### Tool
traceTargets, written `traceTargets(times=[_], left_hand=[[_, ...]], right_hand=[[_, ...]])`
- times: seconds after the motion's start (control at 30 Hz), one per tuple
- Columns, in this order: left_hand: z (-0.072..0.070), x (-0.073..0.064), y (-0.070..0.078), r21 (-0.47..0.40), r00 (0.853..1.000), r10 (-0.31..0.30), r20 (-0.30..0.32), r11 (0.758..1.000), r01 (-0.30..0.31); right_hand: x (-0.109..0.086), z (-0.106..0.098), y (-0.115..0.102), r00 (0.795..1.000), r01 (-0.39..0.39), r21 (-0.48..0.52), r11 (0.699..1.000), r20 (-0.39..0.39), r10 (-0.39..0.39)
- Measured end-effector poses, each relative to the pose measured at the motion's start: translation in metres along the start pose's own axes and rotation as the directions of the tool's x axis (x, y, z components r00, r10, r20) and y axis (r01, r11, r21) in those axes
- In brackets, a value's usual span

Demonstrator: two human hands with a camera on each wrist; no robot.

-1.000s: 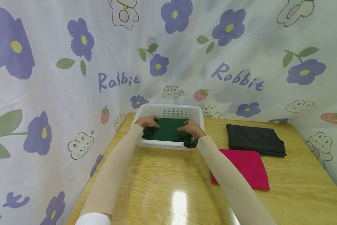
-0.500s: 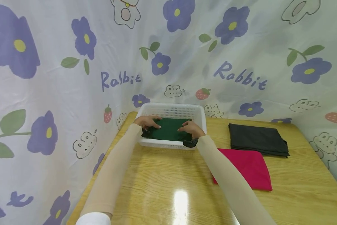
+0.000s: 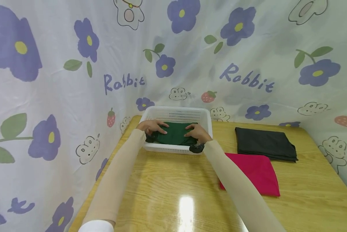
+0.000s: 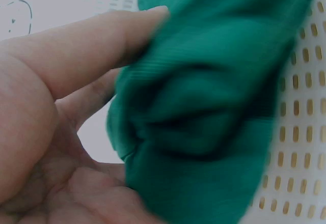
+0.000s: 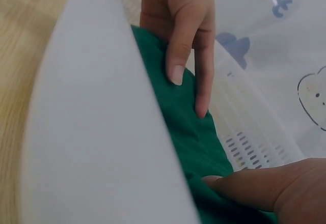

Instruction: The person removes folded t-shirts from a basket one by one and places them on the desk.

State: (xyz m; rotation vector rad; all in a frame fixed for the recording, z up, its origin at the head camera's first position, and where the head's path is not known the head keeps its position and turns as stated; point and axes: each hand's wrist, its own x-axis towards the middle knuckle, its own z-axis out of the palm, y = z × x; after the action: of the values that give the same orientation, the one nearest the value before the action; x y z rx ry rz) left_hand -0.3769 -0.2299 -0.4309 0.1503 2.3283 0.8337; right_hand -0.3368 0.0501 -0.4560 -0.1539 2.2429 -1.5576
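Observation:
A folded green cloth (image 3: pixel 174 133) lies inside a white plastic basket (image 3: pixel 173 147) at the table's back. At the cloth's left end my left hand (image 3: pixel 149 126) touches it, its thumb and a finger fairly straight. The left wrist view shows the green cloth (image 4: pixel 204 112) bunched in folds beside the thumb and palm. My right hand (image 3: pixel 198 133) rests at the cloth's right end, fingers spread on top. In the right wrist view its thumb (image 5: pixel 244 186) presses into the green fabric (image 5: pixel 188 127); its other fingers are hidden there.
Right of the basket, a folded black cloth (image 3: pixel 264 144) and a folded red cloth (image 3: pixel 254 172) lie on the wooden table (image 3: pixel 162 193). Behind and to the left hangs a white curtain (image 3: pixel 83 96) printed with flowers and rabbits.
Both hands have stayed at the ends of the green cloth. The right fingers have spread slightly on it and its folds have shifted a little. The view has moved slightly.

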Motion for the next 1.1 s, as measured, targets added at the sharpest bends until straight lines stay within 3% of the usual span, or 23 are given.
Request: traceTargets(times=[0.37,0.6,1.1], left_hand=[[-0.005,-0.014,-0.004,-0.027,0.992,0.106,-0.071,0.994,-0.108],[-0.007,-0.023,0.001,-0.136,0.988,0.12,-0.101,0.982,-0.133],[-0.004,-0.049,0.015,-0.189,0.969,0.185,-0.161,0.958,-0.214]], right_hand=[[-0.004,-0.004,-0.003,0.993,0.11,0.03,0.993,-0.054,-0.109],[-0.009,-0.012,-0.009,0.981,0.174,-0.021,0.985,-0.085,-0.175],[-0.031,-0.036,-0.018,0.965,0.237,-0.049,0.97,-0.107,-0.242]])
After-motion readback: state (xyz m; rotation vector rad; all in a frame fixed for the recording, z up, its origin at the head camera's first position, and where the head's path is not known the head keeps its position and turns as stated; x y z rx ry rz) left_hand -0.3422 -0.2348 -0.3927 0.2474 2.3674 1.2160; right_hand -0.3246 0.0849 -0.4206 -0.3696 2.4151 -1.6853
